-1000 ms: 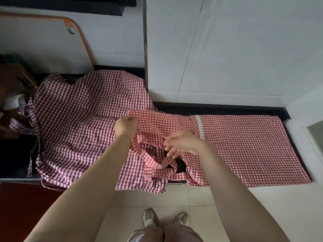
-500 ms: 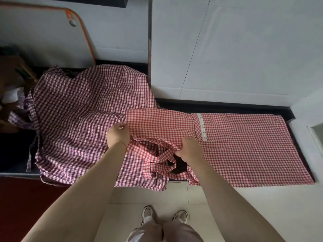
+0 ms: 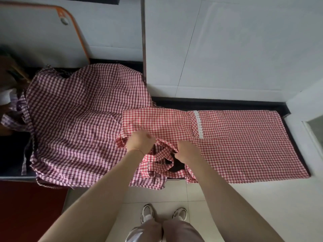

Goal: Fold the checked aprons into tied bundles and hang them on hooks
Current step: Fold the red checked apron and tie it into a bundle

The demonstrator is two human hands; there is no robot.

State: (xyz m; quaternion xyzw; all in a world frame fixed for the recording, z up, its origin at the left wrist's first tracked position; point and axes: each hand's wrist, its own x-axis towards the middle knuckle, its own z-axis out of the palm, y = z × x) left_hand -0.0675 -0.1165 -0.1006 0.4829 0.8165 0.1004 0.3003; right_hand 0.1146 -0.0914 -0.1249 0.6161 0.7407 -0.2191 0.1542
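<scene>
Both hands were brought closer together. Left hand (image 3: 139,143) grips the red apron (image 3: 227,142) bib edge; right hand (image 3: 187,151) pinches its straps (image 3: 157,160) just beside. Folding judged barely begun; darker aprons (image 3: 78,123) left of the hands remain unfolded; no hooks visible.

red checked aprons (image 3: 236,145): 1 | purple checked aprons (image 3: 78,119): 1 | hands (image 3: 141,142): 2 | shoes (image 3: 146,213): 2

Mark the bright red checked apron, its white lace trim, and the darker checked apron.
bright red checked apron (image 3: 244,144): head view, flat skirt panel.
white lace trim (image 3: 198,124): head view, middle of the strip.
darker checked apron (image 3: 78,119): head view, centre of the rumpled cloth.
</scene>
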